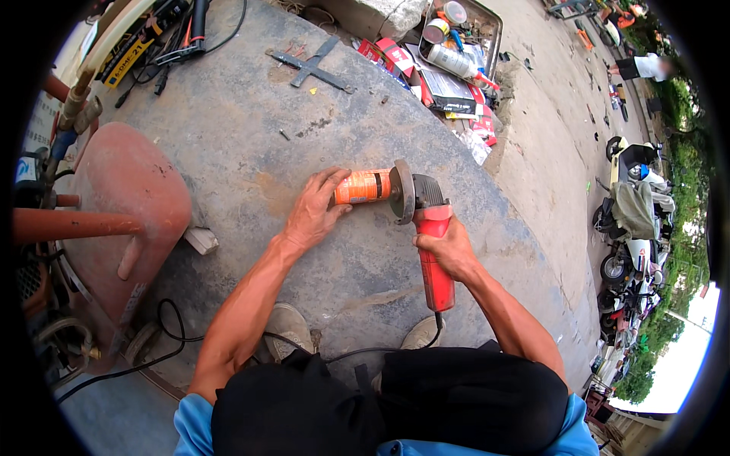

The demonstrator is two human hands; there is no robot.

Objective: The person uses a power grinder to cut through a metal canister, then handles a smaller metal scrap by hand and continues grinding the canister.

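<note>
My right hand [450,247] is wrapped round the red body of an angle grinder [436,277], its cord trailing from the lower end. The grinder's disc guard and disc [401,191] stand at its upper left, right against the end of an orange can [363,187]. That can lies on its side, with a dark band or slot near its right end; which of the two I cannot tell. My left hand [315,204] grips the can's left end, fingers over the top and thumb below. Part of the disc is hidden behind its guard.
A black cord [182,338] crosses near my shoes [289,330]. At left stands a red metal machine [125,197] beside a small block [201,240]. Ahead lies a flat metal cross [308,67]. A tray [496,38] of cans and packets sits far right; parked scooters [635,205] line the right.
</note>
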